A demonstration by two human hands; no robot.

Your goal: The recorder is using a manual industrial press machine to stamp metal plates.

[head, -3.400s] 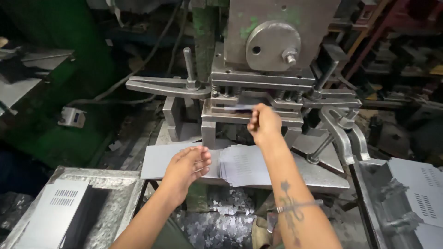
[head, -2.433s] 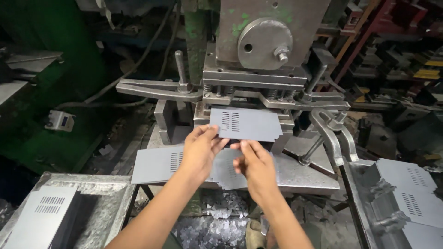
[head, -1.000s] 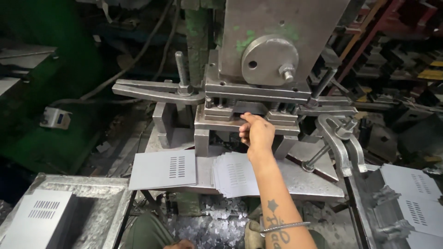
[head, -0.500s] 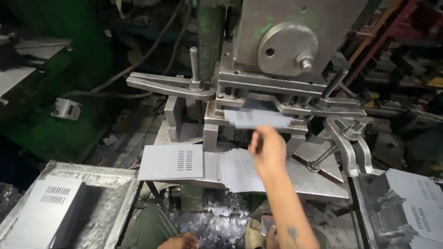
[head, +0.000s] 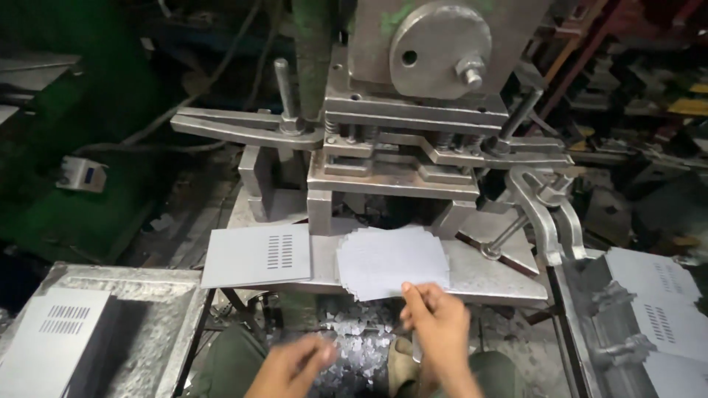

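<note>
The right hand (head: pixel 436 318) pinches the near edge of the metal sheets (head: pixel 392 261) stacked on the press (head: pixel 413 147) worktop (head: pixel 487 276); the left hand (head: pixel 295 362), blurred, seems open and empty.

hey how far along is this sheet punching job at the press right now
Done, by the look of it: slotted sheets lie in the left tray, more in the right bin, and one slotted sheet sits on the press table. In hand: the right hand touches the near edge of the fanned stack of sheets; the left hand hangs low, blurred. Left: that stack. The die opening looks empty.
</note>
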